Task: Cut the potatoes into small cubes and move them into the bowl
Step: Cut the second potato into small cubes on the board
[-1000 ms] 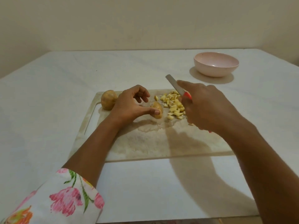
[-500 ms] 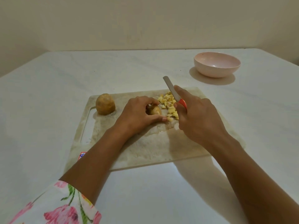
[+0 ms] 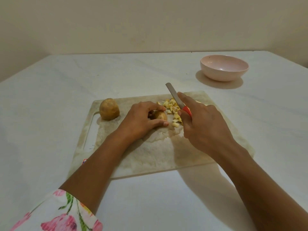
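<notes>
While left hand curls round small brown-skinned potato chunk on pale cutting board | right hand clamped on red-handled steel knife over yellow cubes | risk: chunk tiny, fingertips near cut line, slip nicks them | pink bowl empty

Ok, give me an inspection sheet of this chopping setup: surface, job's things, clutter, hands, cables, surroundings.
Surface: white table, worn cutting board on it.
Job's things: whole potato on the board's left; potato piece beside a pile of cubes; pink bowl far right, no cubes seen inside.
Clutter: nothing seen.
Hands: left hand holds the potato piece; right hand grips the red-handled knife.
Cables: nothing seen.
Surroundings: plain beige wall.
</notes>
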